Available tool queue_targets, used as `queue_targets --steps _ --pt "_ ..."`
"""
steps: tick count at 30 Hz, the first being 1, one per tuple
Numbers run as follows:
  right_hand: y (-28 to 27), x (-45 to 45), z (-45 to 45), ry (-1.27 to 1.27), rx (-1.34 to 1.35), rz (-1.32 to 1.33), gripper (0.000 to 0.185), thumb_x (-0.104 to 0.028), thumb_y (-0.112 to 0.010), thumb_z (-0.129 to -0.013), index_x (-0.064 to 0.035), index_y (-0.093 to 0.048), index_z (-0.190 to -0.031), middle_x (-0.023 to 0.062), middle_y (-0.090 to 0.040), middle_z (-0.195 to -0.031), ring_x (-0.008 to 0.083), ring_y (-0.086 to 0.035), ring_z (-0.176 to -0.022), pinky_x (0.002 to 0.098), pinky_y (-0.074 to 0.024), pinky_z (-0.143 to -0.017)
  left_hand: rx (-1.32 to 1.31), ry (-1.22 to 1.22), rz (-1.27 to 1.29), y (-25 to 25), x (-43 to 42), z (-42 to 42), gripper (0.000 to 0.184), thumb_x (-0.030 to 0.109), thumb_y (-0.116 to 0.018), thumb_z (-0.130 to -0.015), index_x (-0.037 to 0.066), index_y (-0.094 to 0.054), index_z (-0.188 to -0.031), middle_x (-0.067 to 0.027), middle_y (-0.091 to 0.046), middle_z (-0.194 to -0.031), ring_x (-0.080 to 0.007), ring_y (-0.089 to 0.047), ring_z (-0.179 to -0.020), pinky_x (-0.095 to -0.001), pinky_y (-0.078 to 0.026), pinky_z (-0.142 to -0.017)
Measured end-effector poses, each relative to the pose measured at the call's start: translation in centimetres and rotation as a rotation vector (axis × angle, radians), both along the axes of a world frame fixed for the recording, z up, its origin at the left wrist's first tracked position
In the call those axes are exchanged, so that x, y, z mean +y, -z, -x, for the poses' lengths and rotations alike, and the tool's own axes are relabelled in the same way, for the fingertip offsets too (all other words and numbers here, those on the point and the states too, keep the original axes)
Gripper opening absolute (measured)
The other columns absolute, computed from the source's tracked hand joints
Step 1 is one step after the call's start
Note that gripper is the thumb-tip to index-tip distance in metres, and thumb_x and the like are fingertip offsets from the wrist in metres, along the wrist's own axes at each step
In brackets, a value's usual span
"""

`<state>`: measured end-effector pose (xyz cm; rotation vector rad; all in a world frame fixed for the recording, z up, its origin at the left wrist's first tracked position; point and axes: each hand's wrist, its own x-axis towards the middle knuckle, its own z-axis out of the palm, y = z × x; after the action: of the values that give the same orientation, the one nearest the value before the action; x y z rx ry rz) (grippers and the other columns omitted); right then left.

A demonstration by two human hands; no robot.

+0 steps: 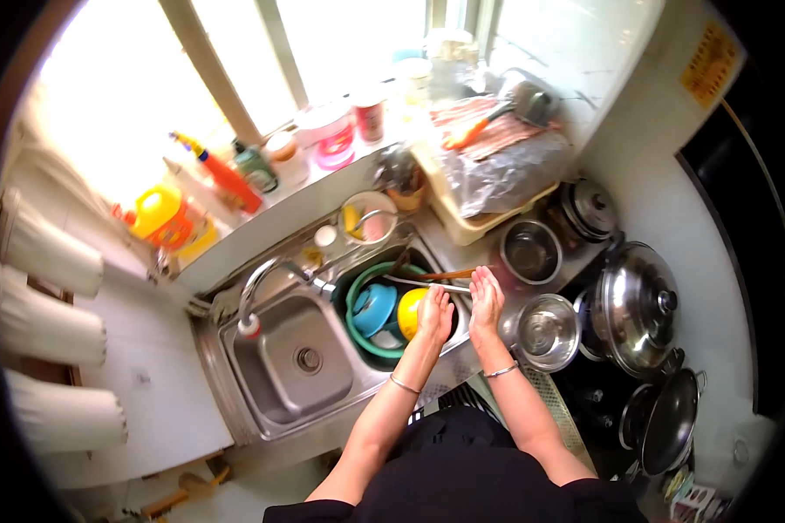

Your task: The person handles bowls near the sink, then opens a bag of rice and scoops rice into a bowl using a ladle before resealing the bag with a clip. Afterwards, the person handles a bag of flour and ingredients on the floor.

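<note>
Appears to be a home kitchen: left of the fingers (482, 283) and below, a steel sink (275, 353) with a tap (249, 325); to their right, a lidded steel pot (637, 309) and a dark pan (670, 424).

A thin silvery bracelet (405, 383) sits just behind the left hand (433, 314), a similar bangle (501, 371) just behind the right hand (487, 302); farther back is a black top (462, 488) with short sleeves (310, 512).

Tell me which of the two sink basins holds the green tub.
The right basin, nearer the left hand, holds the green tub; the left basin shows its bare drain.
</note>
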<state>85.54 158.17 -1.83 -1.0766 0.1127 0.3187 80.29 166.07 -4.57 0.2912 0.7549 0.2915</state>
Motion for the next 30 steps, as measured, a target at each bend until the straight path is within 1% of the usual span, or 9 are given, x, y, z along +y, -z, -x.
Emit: queue_targets --steps 3,4,7,8,11,16,19,24,30 --pt "2.7 3.6 3.1 -0.145 0.015 0.042 0.044 -0.023 -0.040 -0.096 0.0023 -0.042 -0.131 0.0152 -0.049 -0.131 0.0237 -0.048 -0.120 0.0351 -0.0367 -0.102 0.088 -0.132 0.011 1.2 3.0 4.6 0.058 0.022 -0.046 -0.092 0.003 -0.022 -0.142 -0.0114 -0.022 -0.150 -0.0282 -0.018 -0.139 -0.0455 -0.012 -0.112" --pt "3.3 4.6 4.1 -0.199 0.039 0.064 0.043 -0.024 -0.042 -0.095 0.0016 -0.044 -0.130 0.0140 -0.051 -0.129 0.0230 -0.049 -0.119 0.0344 -0.0373 -0.101 0.129 -0.175 0.017 2.2 3.8 6.0 0.058 0.026 -0.049 -0.091 0.001 -0.028 -0.139 -0.0113 -0.024 -0.149 -0.0274 -0.021 -0.138 -0.0451 -0.014 -0.111" --pt "5.7 7.7 5.9 -0.363 0.079 0.135 0.042 -0.026 -0.046 -0.095 0.0000 -0.046 -0.128 0.0122 -0.051 -0.129 0.0224 -0.049 -0.119 0.0358 -0.0371 -0.100 0.205 -0.392 0.198 5.3 6.0 9.7 0.054 0.019 -0.043 -0.093 0.002 -0.023 -0.140 -0.0108 -0.019 -0.150 -0.0281 -0.018 -0.139 -0.0457 -0.014 -0.113" --pt "6.3 8.6 6.2 -0.406 0.096 0.158 0.044 -0.028 -0.045 -0.095 -0.0005 -0.045 -0.129 0.0117 -0.050 -0.130 0.0222 -0.048 -0.120 0.0373 -0.0351 -0.101 0.226 -0.438 0.259 6.2 6.6 10.8 0.050 0.018 -0.042 -0.093 0.002 -0.026 -0.137 -0.0106 -0.022 -0.149 -0.0274 -0.018 -0.139 -0.0463 -0.014 -0.113" --pt "9.4 11.0 6.1 -0.529 0.180 0.150 0.053 -0.037 -0.043 -0.093 -0.0010 -0.042 -0.132 0.0123 -0.046 -0.135 0.0234 -0.041 -0.126 0.0383 -0.0287 -0.105 0.241 -0.576 0.468 11.7 7.7 13.0 0.057 0.019 -0.043 -0.093 0.006 -0.019 -0.142 -0.0073 -0.015 -0.151 -0.0250 -0.015 -0.140 -0.0459 -0.014 -0.112" --pt "12.1 14.0 5.3 -0.567 0.302 0.244 0.061 -0.044 -0.043 -0.091 -0.0032 -0.040 -0.135 0.0133 -0.042 -0.139 0.0258 -0.034 -0.132 0.0407 -0.0205 -0.108 0.322 -0.680 0.554 14.1 8.7 13.4 0.056 0.020 -0.044 -0.093 0.007 -0.020 -0.142 -0.0063 -0.015 -0.151 -0.0232 -0.013 -0.140 -0.0450 -0.014 -0.112" --pt "13.8 14.8 4.9 -0.612 0.256 0.335 0.059 -0.044 -0.043 -0.091 -0.0044 -0.043 -0.134 0.0116 -0.043 -0.138 0.0239 -0.035 -0.131 0.0401 -0.0216 -0.107 0.357 -0.716 0.575 14.9 9.2 13.1 0.048 0.021 -0.044 -0.094 0.005 -0.028 -0.137 -0.0060 -0.022 -0.148 -0.0221 -0.022 -0.137 -0.0440 -0.020 -0.111" --pt "14.1 15.7 4.6 -0.655 0.259 0.393 0.058 -0.041 -0.041 -0.091 -0.0027 -0.041 -0.134 0.0125 -0.042 -0.139 0.0241 -0.034 -0.131 0.0404 -0.0216 -0.108 0.247 -0.775 0.612 17.2 10.0 12.5 0.026 0.018 -0.041 -0.096 0.004 -0.046 -0.116 -0.0062 -0.049 -0.128 -0.0209 -0.046 -0.119 -0.0426 -0.035 -0.102" --pt "13.9 15.5 4.0 -0.715 0.078 0.421 0.055 -0.042 -0.047 -0.091 -0.0040 -0.047 -0.131 0.0094 -0.048 -0.132 0.0210 -0.041 -0.124 0.0387 -0.0280 -0.103 0.195 -0.753 0.586 17.7 10.1 10.6 0.026 0.023 -0.041 -0.098 0.004 -0.049 -0.113 -0.0084 -0.056 -0.118 -0.0246 -0.054 -0.109 -0.0399 -0.044 -0.095"
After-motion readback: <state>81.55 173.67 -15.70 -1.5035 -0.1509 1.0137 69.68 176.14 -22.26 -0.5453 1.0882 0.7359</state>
